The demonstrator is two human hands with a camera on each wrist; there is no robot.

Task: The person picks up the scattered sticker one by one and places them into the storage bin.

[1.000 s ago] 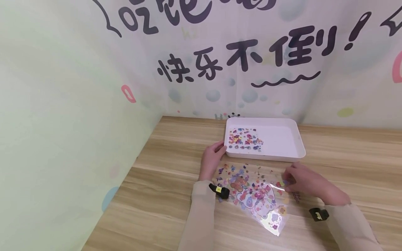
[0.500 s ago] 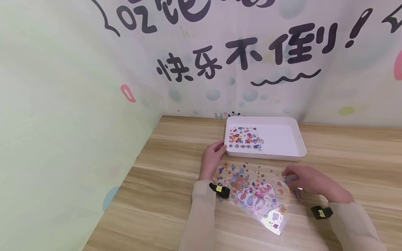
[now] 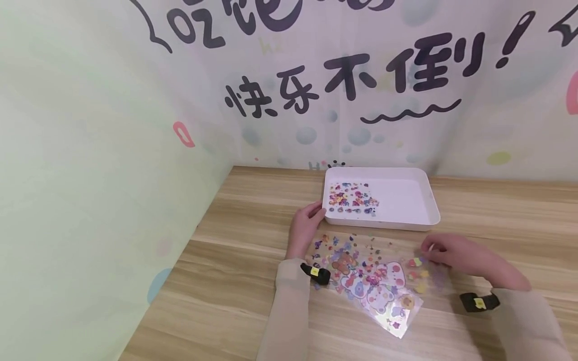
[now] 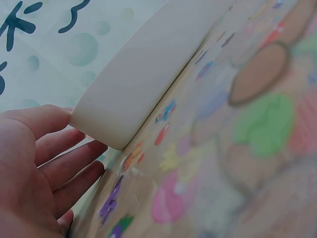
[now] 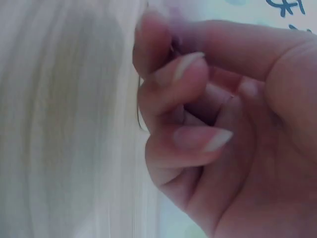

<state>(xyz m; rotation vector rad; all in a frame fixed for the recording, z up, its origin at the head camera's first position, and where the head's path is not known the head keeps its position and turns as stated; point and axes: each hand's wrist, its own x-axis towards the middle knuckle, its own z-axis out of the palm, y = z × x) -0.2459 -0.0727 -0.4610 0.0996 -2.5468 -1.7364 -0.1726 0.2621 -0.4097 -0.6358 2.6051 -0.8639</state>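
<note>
Transparent, our sticker sheet (image 3: 423, 276) lies left of the right hand (image 3: 462, 254) pinching its edge; the left hand (image 3: 303, 228), fingers extended, touches the tray (image 3: 404, 198).

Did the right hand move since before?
Yes: the right hand has moved to the right, judged against the white tray in the head view.

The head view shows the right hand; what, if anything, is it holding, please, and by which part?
The right hand pinches a clear sticker sheet near its far edge; the exact spot is hidden.
</note>
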